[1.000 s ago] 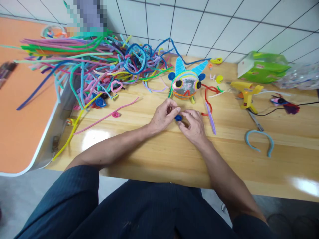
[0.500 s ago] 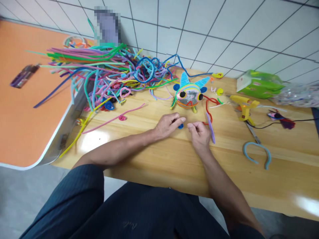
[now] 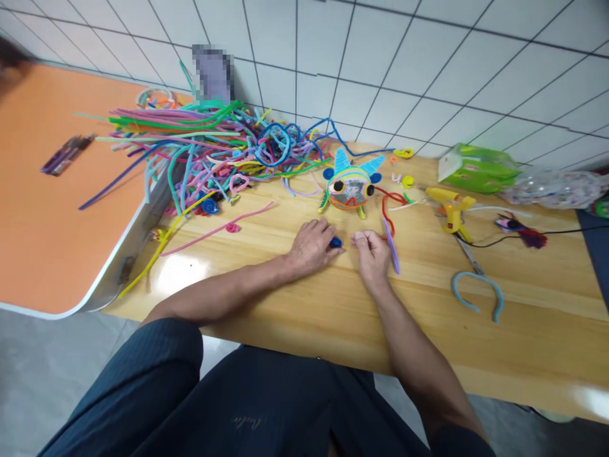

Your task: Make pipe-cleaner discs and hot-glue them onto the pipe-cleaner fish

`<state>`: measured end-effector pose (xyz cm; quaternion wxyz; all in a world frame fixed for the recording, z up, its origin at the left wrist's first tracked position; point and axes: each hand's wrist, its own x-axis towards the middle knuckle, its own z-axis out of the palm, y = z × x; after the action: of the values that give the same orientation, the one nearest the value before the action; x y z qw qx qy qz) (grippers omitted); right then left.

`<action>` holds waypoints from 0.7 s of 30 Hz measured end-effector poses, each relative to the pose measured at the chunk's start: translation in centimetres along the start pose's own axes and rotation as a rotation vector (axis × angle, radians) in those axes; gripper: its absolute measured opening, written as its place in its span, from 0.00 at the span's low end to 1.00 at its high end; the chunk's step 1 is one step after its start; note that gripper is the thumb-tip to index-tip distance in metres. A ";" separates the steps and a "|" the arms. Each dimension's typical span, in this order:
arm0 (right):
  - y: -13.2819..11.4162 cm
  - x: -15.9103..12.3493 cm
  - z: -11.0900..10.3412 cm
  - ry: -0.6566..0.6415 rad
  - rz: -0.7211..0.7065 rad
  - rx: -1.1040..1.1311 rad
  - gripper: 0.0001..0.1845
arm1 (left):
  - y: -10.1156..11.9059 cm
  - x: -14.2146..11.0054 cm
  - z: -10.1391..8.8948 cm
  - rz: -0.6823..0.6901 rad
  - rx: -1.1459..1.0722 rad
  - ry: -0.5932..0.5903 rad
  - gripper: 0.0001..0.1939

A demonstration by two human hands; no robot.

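My left hand (image 3: pixel 311 249) rests low over the wooden table, its fingers and thumb closed about a small blue pipe-cleaner coil (image 3: pixel 335 242). Just to the right, my right hand (image 3: pixel 372 255) is closed in a pinch; whatever its fingertips hold is too small to make out. A gap separates the two hands. Behind them stands a pipe-cleaner animal figure (image 3: pixel 351 188) with light blue pointed ears, black-and-yellow eyes, and short legs. Beside my right hand lies a flat purple strip (image 3: pixel 392 246), near a red pipe cleaner (image 3: pixel 385 209).
A tangled heap of pipe cleaners (image 3: pixel 223 149) fills the back left. To the right are a yellow glue gun (image 3: pixel 451 206) with a black cord, scissors (image 3: pixel 470 255), a light blue curved band (image 3: pixel 477 277) and a green packet (image 3: pixel 480 169). A tiled wall closes the back.
The view has shifted, so the table scene sits further left. My left thumb has come down and its fingers now close about the blue coil. My right hand stays pinched.
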<state>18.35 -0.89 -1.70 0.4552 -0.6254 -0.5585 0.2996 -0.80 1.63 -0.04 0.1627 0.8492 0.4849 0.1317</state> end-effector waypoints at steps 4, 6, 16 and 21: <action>-0.2 0.0 0.0 -0.028 0.000 -0.004 0.20 | -0.4 0.2 0.2 0.022 -0.004 0.001 0.14; -0.2 0.1 0.0 -0.034 -0.004 -0.007 0.21 | -0.4 0.2 0.3 0.032 0.005 0.012 0.12; -0.2 0.5 0.3 -0.066 -0.041 -0.015 0.21 | -0.7 0.2 1.4 0.101 0.002 0.102 0.12; -0.4 0.7 0.3 -0.076 -0.052 -0.017 0.21 | -1.1 0.3 1.4 0.124 -0.035 0.110 0.12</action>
<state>18.03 -0.17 -1.43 0.4358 -0.6027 -0.5941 0.3065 -0.92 2.22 -1.76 0.1422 0.8661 0.4372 0.1962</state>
